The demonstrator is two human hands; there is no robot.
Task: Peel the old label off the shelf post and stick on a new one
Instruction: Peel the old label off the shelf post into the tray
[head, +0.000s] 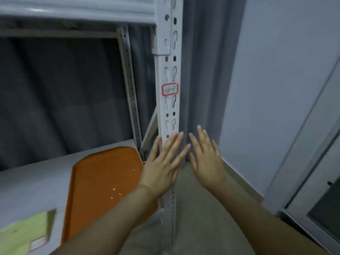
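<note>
- Both my hands are empty, fingers spread flat: my left hand point(161, 166) lies over the shelf post point(169, 74), fingertips on or just off its face (I can't tell which), and my right hand point(206, 161) hovers just beside it at 3 o'clock.
- The old label point(170, 89) sits on the post's front face at 12 o'clock from my left fingertips, well above them, between two pairs of keyhole slots.
- It looks small and white with a red rounded border and a faint handwritten mark I cannot read. It seems to lie flat, with no lifted corner that I can make out.
- Risk: with no raised edge, my nail could tear it and leave scraps or glue, so a new one would bond poorly.
- Risk: a fingertip could catch in the slots just above and below the label.
- Risk: the spare labels seem to be on the sheet point(27, 234) at 8 o'clock, bottom left on the shelf; it is blurred, so I may be wrong.
- Risk: the orange tray point(103, 181) lies just under my left forearm, and a careless reach could knock it.
</note>
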